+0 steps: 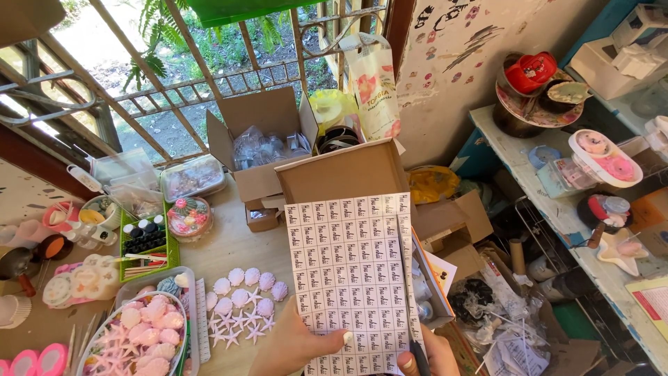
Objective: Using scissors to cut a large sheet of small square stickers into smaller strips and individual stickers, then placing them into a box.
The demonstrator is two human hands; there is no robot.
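**Sticker sheet held up over a crowded craft table**

A left hand [299,348] pinches the lower edge of a white sticker sheet [351,278], thumb clamped on its face; the right hand [428,356] grips the bottom corner, a dark pen-like tool beside it. The work appears to be at the labelling stage; peeling one sticker would call for a free fingertip. Left lie pastel shell and starfish pieces [243,299]. Beyond stand open cardboard boxes [268,150] below a barred window [181,76].

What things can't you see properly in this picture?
- Head view: the right hand is mostly cut off by the bottom edge.
- The left hand has its wrist cut off there too.
- The sticker sheet hides the cardboard box insides behind it.
- The clear packets in the open carton are too small to identify.
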